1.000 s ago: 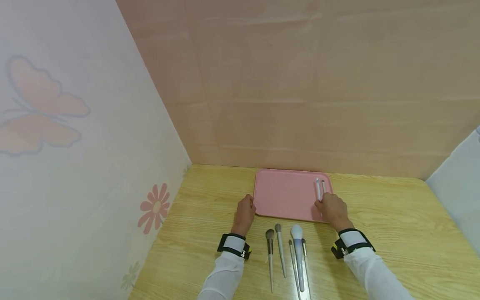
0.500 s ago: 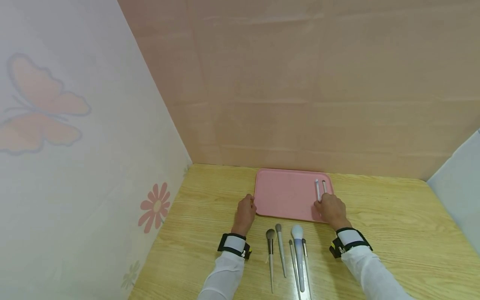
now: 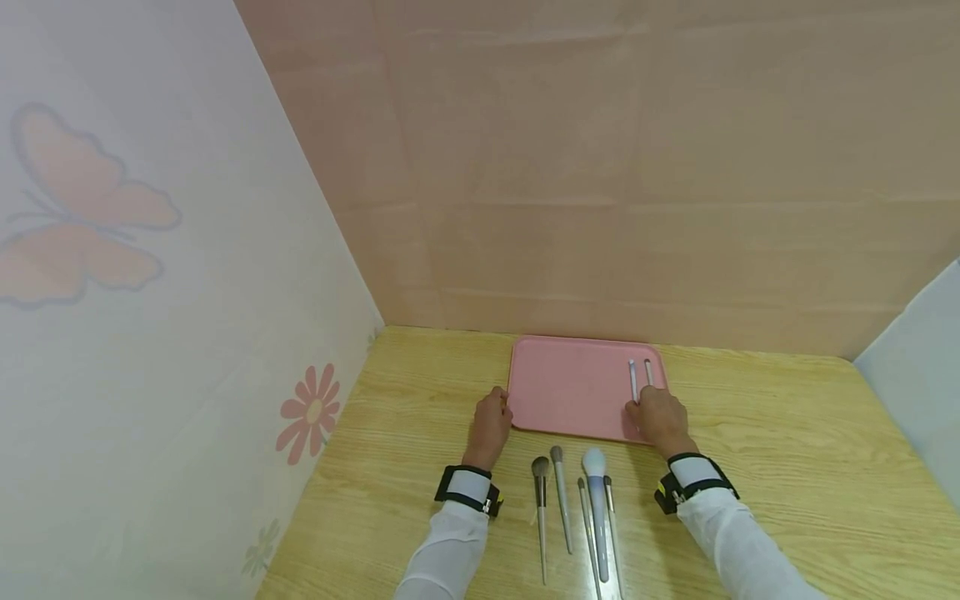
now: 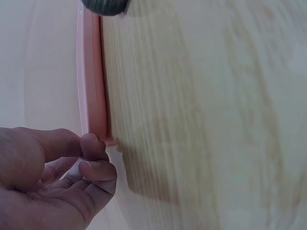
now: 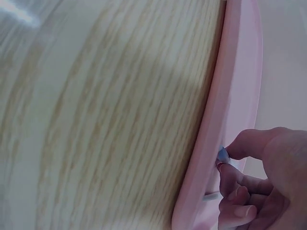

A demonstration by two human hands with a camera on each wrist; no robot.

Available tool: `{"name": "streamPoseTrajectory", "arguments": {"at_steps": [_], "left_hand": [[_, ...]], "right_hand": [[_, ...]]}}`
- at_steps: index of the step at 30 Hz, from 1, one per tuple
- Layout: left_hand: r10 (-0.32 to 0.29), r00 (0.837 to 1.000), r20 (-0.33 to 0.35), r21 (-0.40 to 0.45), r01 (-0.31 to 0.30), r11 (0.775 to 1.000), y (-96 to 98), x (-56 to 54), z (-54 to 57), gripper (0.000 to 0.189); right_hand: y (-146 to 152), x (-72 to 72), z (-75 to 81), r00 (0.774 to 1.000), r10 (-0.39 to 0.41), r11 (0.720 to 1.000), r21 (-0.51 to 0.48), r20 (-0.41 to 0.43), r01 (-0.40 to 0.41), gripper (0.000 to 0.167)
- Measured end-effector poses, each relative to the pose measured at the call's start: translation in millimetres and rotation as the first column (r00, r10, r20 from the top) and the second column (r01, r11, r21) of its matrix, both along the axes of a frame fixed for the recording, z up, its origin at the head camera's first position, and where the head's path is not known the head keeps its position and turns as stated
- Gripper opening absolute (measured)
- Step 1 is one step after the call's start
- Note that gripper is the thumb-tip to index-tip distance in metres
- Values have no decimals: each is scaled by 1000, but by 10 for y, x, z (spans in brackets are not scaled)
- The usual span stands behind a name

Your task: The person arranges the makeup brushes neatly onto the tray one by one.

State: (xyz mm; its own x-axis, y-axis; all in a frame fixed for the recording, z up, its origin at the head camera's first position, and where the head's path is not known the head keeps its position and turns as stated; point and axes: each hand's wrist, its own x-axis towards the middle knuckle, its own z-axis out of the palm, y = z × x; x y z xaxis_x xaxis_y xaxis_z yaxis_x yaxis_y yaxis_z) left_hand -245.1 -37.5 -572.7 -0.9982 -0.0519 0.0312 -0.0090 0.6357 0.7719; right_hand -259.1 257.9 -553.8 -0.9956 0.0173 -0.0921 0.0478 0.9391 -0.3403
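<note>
A pink tray [image 3: 570,387] lies on the wooden table near the back wall. Toward its right end are two slim makeup brushes, one pale with a bluish tint [image 3: 633,379] and one with a dark tip [image 3: 648,372]. My right hand [image 3: 660,417] pinches the pale brush's handle end [image 5: 222,155] between thumb and forefinger, just inside the front rim. The other brush's handle end [image 5: 211,196] shows under the curled fingers. At the tray's front left corner, my left hand [image 3: 490,427] pinches the rim [image 4: 93,110] between thumb and fingertips.
Several makeup brushes lie in front of the tray between my arms: a dark fluffy one [image 3: 542,508], a grey one [image 3: 562,504], a large white-haired one [image 3: 597,517] and slim ones [image 3: 613,533] beside it. A patterned wall [image 3: 187,333] borders the table at left.
My right hand has shifted slightly left, and the pale brush's tip has moved a little left and nearer to me. The left hand and tray stay where they were.
</note>
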Motion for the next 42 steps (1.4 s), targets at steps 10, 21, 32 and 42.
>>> {"name": "streamPoseTrajectory", "arguments": {"at_steps": [10,21,32,42], "left_hand": [[-1,1000,-9,-12,1,1000,-15,6,-12,19],[-6,1000,-15,-8,6,1000,-30,3,-24,20],[-6,1000,-28,-15,6,1000,-26,-8,-37,19],[1,1000,-27,-21,-1,1000,-16,-17,-55,20]], "right_hand": [[16,-30,4,1000,-9,1000,13,-9,9,29],[15,-49,-40,1000,-9,1000,7,2,9,28],[24,-63,-66,999,-8,1000,10,-35,8,30],[28,-64,-77,999,-1,1000,10,-45,1,29]]}}
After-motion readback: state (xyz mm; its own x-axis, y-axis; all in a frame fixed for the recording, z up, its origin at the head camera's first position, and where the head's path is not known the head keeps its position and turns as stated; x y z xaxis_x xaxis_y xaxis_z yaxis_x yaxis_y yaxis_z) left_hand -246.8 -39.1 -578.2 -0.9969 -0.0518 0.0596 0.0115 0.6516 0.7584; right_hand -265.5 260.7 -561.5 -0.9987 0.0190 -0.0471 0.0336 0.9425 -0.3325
